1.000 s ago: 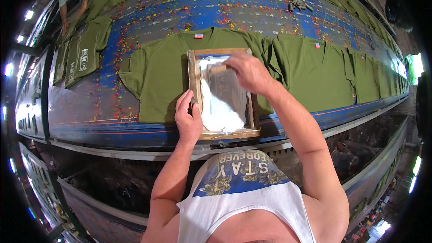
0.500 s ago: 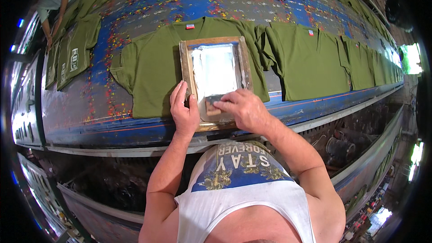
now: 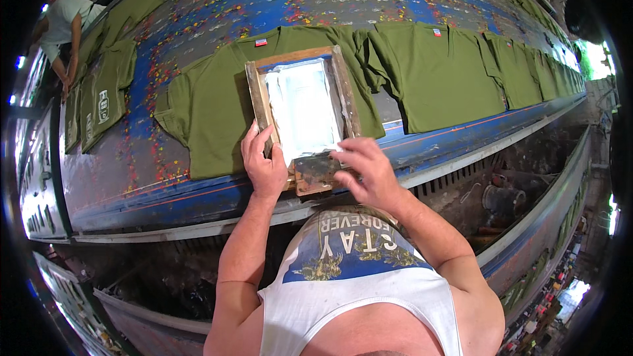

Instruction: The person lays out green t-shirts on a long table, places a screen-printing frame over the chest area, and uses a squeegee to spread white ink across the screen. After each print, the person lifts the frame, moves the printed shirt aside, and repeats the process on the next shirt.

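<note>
Your right hand [image 3: 369,171] grips the squeegee [image 3: 316,170] at the wooden screen frame's [image 3: 258,102] lower end, its length running toward frame top, while your left hand [image 3: 264,165] clasps the frame's left rail.

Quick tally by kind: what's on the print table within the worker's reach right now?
Green shirts, whole in view near the hands: 2 (under the frame; to its right)
Wooden screen frame: 1
Squeegee: 1
Total: 4
More shirts run along the table toward both ends, too bent by the lens to count.
</note>
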A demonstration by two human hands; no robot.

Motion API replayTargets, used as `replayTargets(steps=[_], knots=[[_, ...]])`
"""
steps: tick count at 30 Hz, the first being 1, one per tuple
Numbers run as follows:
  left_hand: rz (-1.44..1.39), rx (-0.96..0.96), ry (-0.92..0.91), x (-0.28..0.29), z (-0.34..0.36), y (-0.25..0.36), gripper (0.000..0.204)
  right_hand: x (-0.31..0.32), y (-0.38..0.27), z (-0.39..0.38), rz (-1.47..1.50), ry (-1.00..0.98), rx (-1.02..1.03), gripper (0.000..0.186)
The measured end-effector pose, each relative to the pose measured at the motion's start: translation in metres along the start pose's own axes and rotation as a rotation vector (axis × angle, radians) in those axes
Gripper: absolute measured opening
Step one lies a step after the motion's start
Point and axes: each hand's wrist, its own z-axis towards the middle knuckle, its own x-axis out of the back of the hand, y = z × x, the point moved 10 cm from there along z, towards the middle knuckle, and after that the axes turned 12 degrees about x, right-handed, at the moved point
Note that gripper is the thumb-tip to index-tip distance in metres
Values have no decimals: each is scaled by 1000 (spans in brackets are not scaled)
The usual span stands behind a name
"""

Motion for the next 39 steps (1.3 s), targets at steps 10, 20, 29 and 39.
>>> replayTargets(steps=[10,20,29,39], knots=[[-37,-211,157,28,-27,33,35,-33,111,-72,736,349,-783,60],[-288,32,109,-37,-29,81,36,54,134,-85,938,438,-524,65],[-496,137,-16,-254,-68,220,37,241,264,-215,810,605,-615,58],[-335,83,-254,-462,-114,370,50,425,353,-349,757,829,-681,49]])
